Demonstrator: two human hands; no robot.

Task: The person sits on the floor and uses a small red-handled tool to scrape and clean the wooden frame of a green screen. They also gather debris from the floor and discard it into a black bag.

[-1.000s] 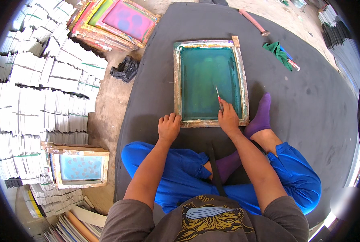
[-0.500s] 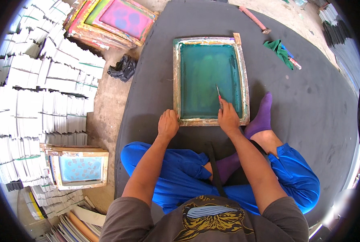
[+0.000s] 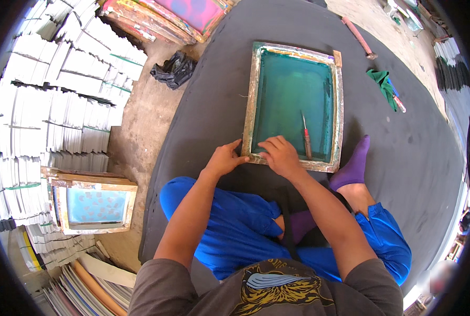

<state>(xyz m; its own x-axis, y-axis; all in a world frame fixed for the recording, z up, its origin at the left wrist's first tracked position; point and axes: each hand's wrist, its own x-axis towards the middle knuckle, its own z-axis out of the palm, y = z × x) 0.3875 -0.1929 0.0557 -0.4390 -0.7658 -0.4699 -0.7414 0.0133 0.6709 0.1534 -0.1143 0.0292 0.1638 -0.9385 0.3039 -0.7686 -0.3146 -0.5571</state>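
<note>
I've got the wooden screen frame lying flat on the dark mat, right in front of my knees. Left hand steadies the near corner, fingers pressed together; right hand rests on the bottom rail, fingers loosely spread. The red-handled tool lies free on the mesh.

We see bright, even daylight with soft shadows under the arms. Fisheye bending curves the edges into a dark round rim; the lower right corner is blurred, while the centre stays sharp.
</note>
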